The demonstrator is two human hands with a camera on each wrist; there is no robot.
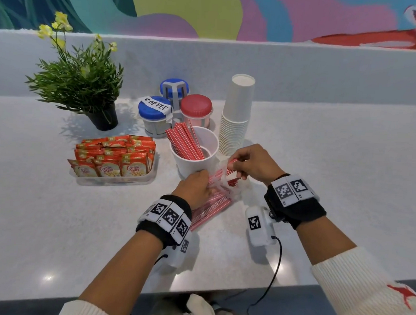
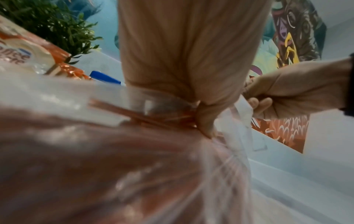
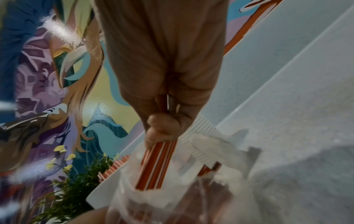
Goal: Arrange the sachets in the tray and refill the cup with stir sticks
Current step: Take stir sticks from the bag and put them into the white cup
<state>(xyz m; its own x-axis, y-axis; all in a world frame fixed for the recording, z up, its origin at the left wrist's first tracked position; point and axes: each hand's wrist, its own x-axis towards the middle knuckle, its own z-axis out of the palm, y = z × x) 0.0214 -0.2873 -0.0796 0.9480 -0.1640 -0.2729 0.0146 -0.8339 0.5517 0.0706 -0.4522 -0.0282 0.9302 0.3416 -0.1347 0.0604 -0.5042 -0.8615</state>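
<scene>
Beside the white cup, both hands work a bag of stir sticks.

From the head view, the clear plastic bag of red-and-white stir sticks [image 1: 211, 203] lies on the pale speckled counter [image 1: 323, 151] just in front of the round white cup [image 1: 197, 156], likely so each bunch has a short trip; the left hand [image 1: 194, 188] clamps the bag to steady it, while the right hand [image 1: 252, 163] draws sticks from its mouth. Orange creamer sachets [image 1: 113, 157] already stand in the clear plastic tray [image 1: 114, 180]. The left wrist view, though blurred, seems to show fingers closed over plastic and sticks. The right wrist view shows fingers [image 3: 162, 125] curled tight round a striped bunch [image 3: 157, 163] half out of the bag.
</scene>
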